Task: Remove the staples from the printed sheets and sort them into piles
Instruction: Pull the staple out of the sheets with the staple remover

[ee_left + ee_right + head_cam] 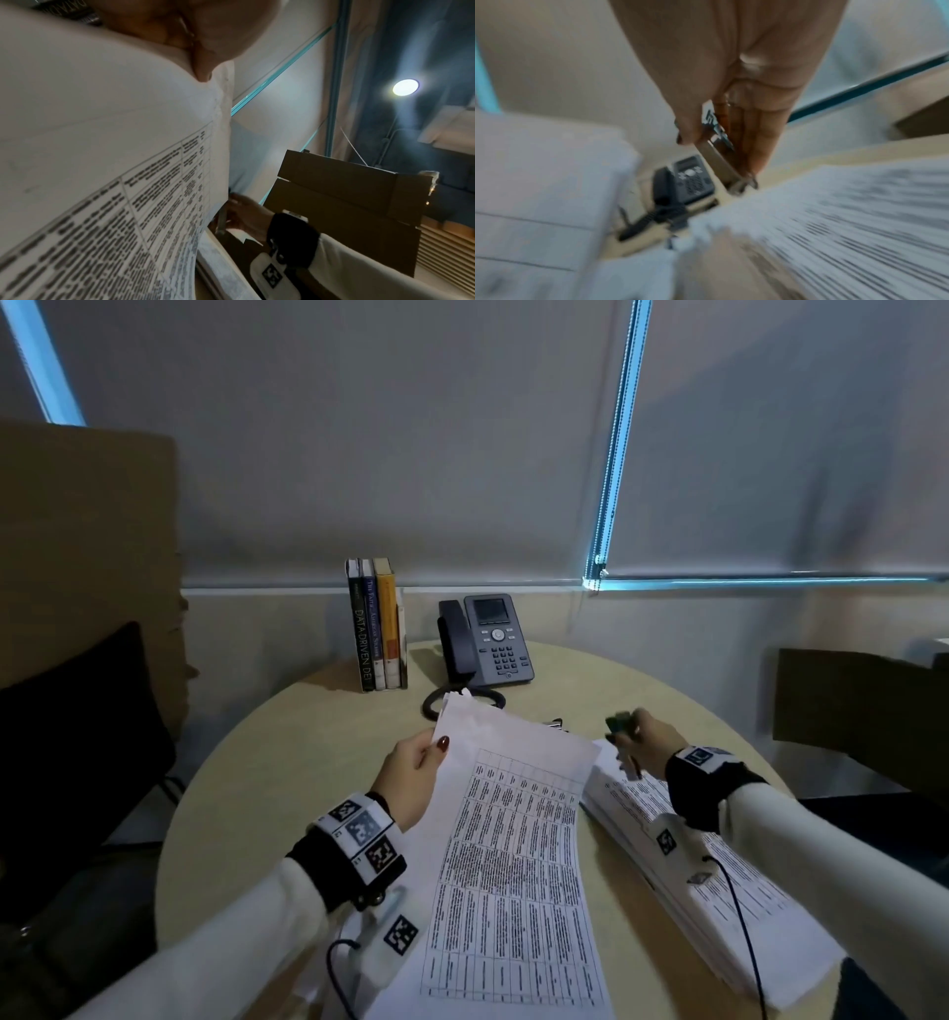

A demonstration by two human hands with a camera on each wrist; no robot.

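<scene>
Limp, light printed sheets [513, 855] sag over the round table's [246, 788] near middle, best pinched at their far-left corner as the left hand [411, 775] does, while the right hand [644, 744] grips a staple remover [718, 146].

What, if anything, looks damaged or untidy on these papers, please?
The top corner of the sheets pinched in the left hand is crumpled and ragged. The stack beneath the right hand is fanned unevenly.
</scene>
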